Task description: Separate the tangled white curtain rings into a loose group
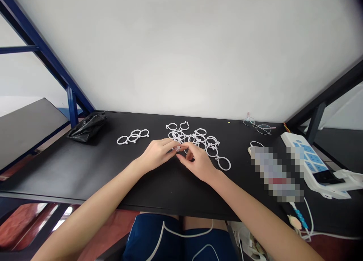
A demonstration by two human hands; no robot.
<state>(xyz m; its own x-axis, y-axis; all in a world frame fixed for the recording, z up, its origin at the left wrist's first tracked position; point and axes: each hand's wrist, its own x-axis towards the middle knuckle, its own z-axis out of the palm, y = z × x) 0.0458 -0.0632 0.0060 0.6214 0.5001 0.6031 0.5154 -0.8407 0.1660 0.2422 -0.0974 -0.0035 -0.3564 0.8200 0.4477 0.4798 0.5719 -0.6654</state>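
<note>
My left hand [159, 153] and my right hand [199, 163] meet at the middle of the black desk. Their fingertips pinch a small white plastic ring [177, 148], mostly covered by the fingers. Right behind the fingers lies a loose pile of similar white rings [200, 132], with small knobs at their ends; some of them overlap. One ring [224, 163] lies at the pile's right end, beside my right hand. Apart from the pile, a small group of white rings [135, 134] rests on the desk to the left.
A crumpled black plastic bag [88, 127] sits at the desk's back left. Eyeglasses [263, 129] lie at the back right. A blurred phone [275, 174] with a cable and a white power strip [309, 159] occupy the right side. Blue frame bars [51, 60] slant up on the left.
</note>
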